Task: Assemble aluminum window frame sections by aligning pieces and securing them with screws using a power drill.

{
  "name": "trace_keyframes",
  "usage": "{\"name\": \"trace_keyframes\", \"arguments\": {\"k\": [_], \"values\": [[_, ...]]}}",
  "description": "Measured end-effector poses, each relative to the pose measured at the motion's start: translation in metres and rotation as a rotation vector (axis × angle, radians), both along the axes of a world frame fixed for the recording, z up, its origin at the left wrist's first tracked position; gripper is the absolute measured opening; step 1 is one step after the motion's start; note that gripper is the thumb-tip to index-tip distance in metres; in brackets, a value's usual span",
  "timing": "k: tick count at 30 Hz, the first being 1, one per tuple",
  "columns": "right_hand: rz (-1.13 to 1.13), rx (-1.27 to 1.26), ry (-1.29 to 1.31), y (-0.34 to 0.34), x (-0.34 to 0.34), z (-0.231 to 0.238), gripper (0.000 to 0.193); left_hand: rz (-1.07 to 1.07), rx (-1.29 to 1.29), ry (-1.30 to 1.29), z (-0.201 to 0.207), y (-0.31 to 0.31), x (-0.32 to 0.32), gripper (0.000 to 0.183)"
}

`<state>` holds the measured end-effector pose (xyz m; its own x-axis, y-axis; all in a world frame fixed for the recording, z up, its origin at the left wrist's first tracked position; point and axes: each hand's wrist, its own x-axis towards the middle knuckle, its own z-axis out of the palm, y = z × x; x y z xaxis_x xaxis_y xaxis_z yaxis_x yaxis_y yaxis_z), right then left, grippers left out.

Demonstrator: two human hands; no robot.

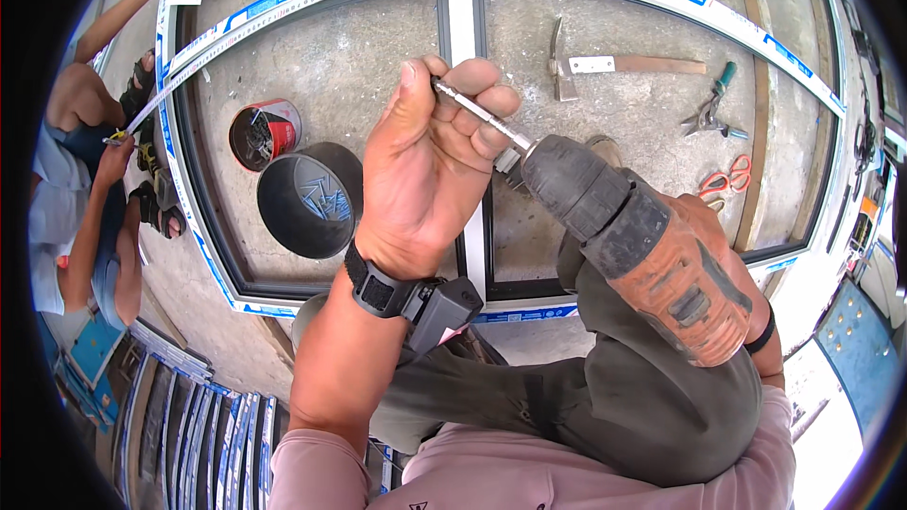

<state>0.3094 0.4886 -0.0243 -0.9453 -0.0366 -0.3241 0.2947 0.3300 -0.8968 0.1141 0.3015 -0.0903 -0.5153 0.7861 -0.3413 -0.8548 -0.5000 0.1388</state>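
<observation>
My right hand [704,227] is wrapped round an orange and black cordless drill [675,269], which hides most of its fingers. A long silver bit [487,116] reaches from the chuck up and left to the fingers of my left hand [420,165]. That hand is turned palm up with curled fingers; thumb and forefinger close round a small dark piece at the bit's tip, too small to name. Beneath both hands lies a white-and-black window frame [462,33] with blue-printed protective film. My left wrist bears a strapped black device [439,312].
Inside the frame stand a black bucket [283,227] of screws and a red tin [286,127]. To the right lie a hammer [642,65], green-handled pliers [713,109] and red-handled scissors [727,177]. At left, another person [80,146] holds a tape measure [283,11] stretched along the frame.
</observation>
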Motion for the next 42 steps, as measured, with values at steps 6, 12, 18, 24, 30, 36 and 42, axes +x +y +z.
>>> {"name": "trace_keyframes", "arguments": {"k": [6, 12, 18, 24, 30, 36, 42], "values": [[-0.181, 0.093, 0.069, -0.008, 0.002, -0.022, 0.082, -0.182, -0.239, 0.188, -0.007, 0.01, 0.022, 0.04], [-0.148, 0.275, 0.07, -0.014, -0.03, -0.025, 0.115, -0.454, -0.262, 0.473, -0.002, 0.017, 0.102, 0.072], [-0.015, 0.227, -0.035, -0.006, -0.053, -0.021, 0.116, -0.233, -0.778, 0.928, 0.001, 0.036, 0.125, 0.058], [0.334, 0.043, -0.283, 0.018, -0.082, -0.01, 0.102, -0.095, -0.786, 0.608, -0.024, 0.041, 0.104, 0.039], [0.216, 0.737, 0.137, 0.071, -0.158, -0.065, 0.077, -0.083, -1.047, 0.827, -0.046, 0.024, 0.102, 0.053], [0.445, 1.003, 0.201, 0.13, -0.24, -0.163, 0.068, 0.158, -0.629, 0.093, -0.011, 0.044, 0.091, 0.065], [0.477, 0.96, 0.212, 0.132, -0.242, -0.191, 0.057, 0.543, -0.393, -0.184, -0.032, 0.051, 0.082, 0.048]]}}
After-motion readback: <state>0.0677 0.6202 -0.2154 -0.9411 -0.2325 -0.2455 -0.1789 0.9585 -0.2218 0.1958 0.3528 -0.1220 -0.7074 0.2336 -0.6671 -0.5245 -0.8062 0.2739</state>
